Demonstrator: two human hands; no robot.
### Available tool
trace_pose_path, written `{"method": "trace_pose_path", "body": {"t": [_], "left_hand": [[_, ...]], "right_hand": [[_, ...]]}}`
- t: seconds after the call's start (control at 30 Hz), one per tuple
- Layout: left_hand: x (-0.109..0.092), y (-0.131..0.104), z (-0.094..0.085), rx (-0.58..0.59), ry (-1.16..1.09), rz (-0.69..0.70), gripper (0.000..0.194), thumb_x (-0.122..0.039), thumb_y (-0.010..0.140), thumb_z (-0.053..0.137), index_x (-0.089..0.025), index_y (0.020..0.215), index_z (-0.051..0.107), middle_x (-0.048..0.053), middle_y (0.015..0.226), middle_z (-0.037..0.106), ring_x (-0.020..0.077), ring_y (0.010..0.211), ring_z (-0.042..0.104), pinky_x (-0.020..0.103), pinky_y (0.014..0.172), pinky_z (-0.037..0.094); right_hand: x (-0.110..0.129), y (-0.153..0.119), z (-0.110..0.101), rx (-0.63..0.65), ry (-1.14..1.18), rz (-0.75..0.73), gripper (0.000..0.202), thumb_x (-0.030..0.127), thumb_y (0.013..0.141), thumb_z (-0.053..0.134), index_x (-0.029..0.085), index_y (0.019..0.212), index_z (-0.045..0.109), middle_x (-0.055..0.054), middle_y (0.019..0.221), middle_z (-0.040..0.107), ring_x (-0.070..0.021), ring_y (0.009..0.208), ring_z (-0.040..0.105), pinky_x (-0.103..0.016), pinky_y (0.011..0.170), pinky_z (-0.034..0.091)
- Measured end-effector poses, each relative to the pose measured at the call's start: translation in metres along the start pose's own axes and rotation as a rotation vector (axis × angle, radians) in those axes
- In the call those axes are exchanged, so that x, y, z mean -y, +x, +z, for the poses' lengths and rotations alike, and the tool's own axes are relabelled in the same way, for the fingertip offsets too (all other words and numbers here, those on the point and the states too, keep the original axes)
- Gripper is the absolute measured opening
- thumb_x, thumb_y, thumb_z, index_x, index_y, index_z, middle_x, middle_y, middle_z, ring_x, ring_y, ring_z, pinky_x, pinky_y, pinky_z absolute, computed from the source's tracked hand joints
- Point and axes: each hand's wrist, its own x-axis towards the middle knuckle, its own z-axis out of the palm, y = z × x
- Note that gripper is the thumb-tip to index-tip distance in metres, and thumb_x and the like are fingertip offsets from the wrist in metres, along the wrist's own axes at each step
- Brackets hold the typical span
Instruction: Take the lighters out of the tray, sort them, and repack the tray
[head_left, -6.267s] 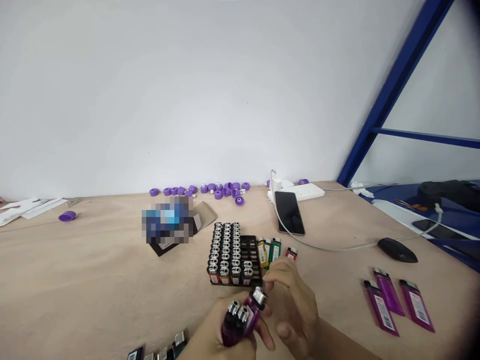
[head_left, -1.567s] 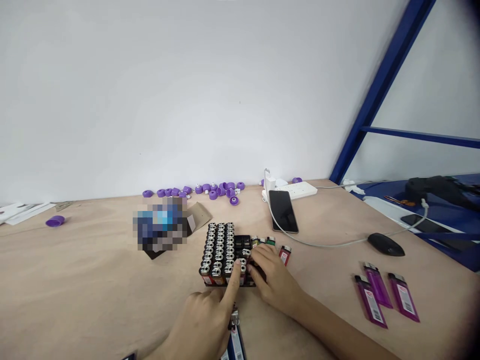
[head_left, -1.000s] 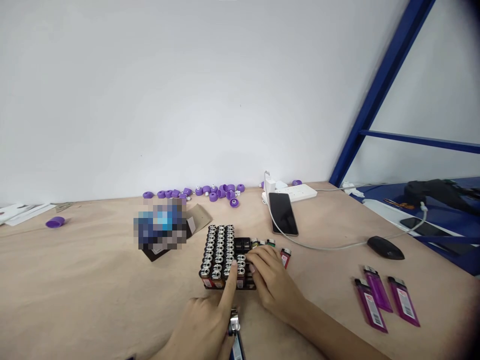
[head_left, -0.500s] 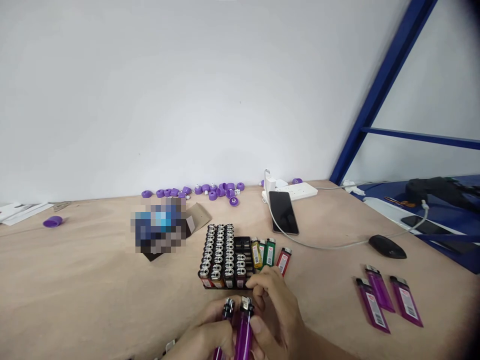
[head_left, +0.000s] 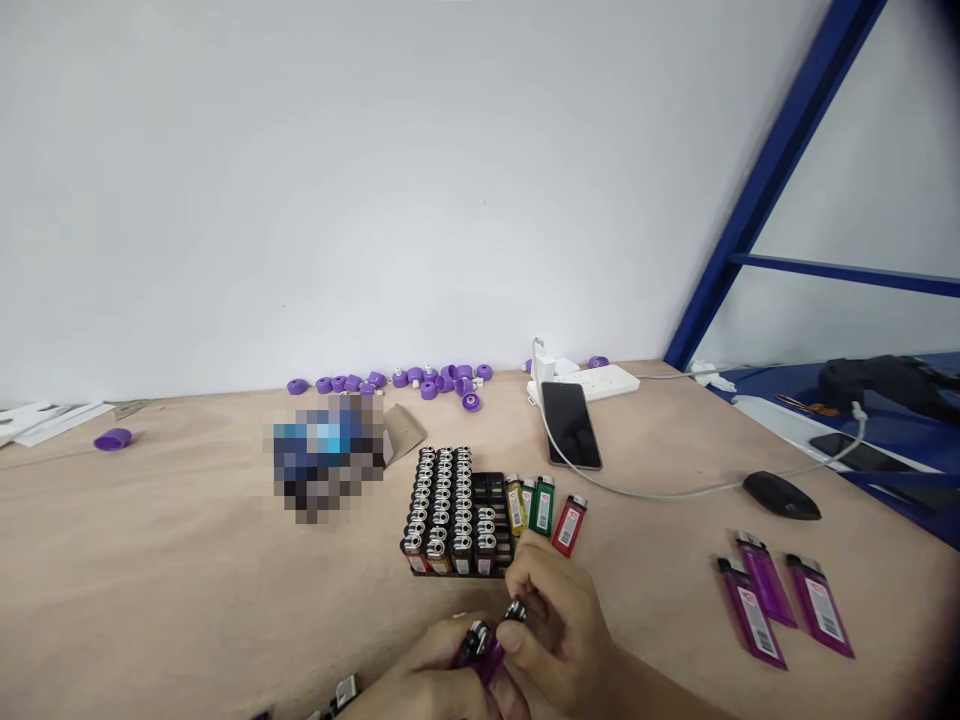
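Observation:
Two purple lighters with black tops are between my hands at the bottom centre. My left hand (head_left: 439,670) is closed around one purple lighter (head_left: 475,645). My right hand (head_left: 559,620) pinches the other purple lighter (head_left: 495,655) near its top, thumb across it; the lower bodies are partly hidden by fingers. Just beyond the hands stands a black tray (head_left: 491,483) with rows of upright lighters (head_left: 442,510), its right-hand part having open slots. Beside it lie a yellow lighter (head_left: 516,505), green lighters (head_left: 542,507) and a red lighter (head_left: 570,525).
Three purple lighters (head_left: 821,605) lie at the right. Further back are a black mouse (head_left: 781,495), a phone (head_left: 571,425) on a cable, a white power strip (head_left: 600,382), purple caps (head_left: 446,380) along the wall and a blurred box (head_left: 326,450). Metal-topped items (head_left: 345,692) show at the bottom edge.
The two lighters have tilted and sunk deeper into the hands, with less of their bodies showing. My right hand has shifted slightly right. The whole view has moved a little.

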Motion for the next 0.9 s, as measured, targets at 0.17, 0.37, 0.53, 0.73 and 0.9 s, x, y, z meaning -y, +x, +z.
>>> {"method": "trace_pose_path", "body": {"t": [0.17, 0.37, 0.53, 0.73, 0.9], "left_hand": [[-0.006, 0.003, 0.01, -0.123, -0.08, -0.154, 0.019, -0.012, 0.065, 0.05, -0.018, 0.081, 0.059, 0.0, 0.074, 0.062, 0.0125, 0.064, 0.055, 0.025, 0.063, 0.045], [0.006, 0.006, -0.004, -0.19, 0.023, 0.042, 0.023, -0.025, 0.069, 0.056, -0.015, 0.089, 0.061, 0.002, 0.072, 0.064, 0.0121, 0.057, 0.057, 0.02, 0.048, 0.039], [0.012, 0.003, -0.02, -0.323, 0.849, 0.451, 0.054, -0.021, 0.08, 0.046, -0.022, 0.133, 0.058, 0.003, 0.072, 0.069, 0.0195, 0.058, 0.062, 0.029, 0.059, 0.05], [-0.001, 0.009, -0.024, -0.367, 1.379, 0.348, 0.084, -0.008, 0.079, 0.04, -0.022, 0.158, 0.014, 0.014, 0.109, 0.074, 0.0304, 0.081, 0.071, 0.039, 0.067, 0.056], [-0.01, 0.012, -0.02, -0.385, 1.471, 0.139, 0.091, -0.004, 0.075, 0.046, -0.028, 0.157, 0.014, 0.01, 0.108, 0.074, 0.0309, 0.086, 0.071, 0.039, 0.072, 0.056]], "right_hand": [[-0.003, 0.001, -0.002, -0.035, -0.024, 0.029, 0.042, 0.046, 0.096, 0.05, 0.022, 0.064, 0.035, 0.007, 0.056, 0.032, -0.01, 0.05, 0.034, -0.025, 0.048, 0.025], [0.003, 0.002, -0.007, 0.056, 0.01, 0.099, 0.012, 0.03, 0.094, 0.047, 0.023, 0.084, 0.049, 0.003, 0.067, 0.049, -0.013, 0.058, 0.048, -0.025, 0.054, 0.039], [-0.021, 0.02, -0.023, -0.361, -0.057, 0.068, 0.011, 0.027, 0.097, 0.041, 0.023, 0.095, 0.051, 0.0, 0.079, 0.057, -0.0153, 0.068, 0.057, -0.026, 0.061, 0.047], [-0.045, 0.041, -0.025, -0.254, -0.192, 0.061, 0.006, 0.02, 0.089, 0.057, 0.022, 0.084, 0.054, 0.004, 0.064, 0.055, -0.0126, 0.053, 0.052, -0.025, 0.053, 0.041], [-0.045, 0.052, -0.016, -0.131, -0.259, -0.026, 0.004, 0.018, 0.086, 0.057, 0.021, 0.087, 0.06, -0.001, 0.073, 0.067, -0.0186, 0.068, 0.06, -0.034, 0.07, 0.042]]}}
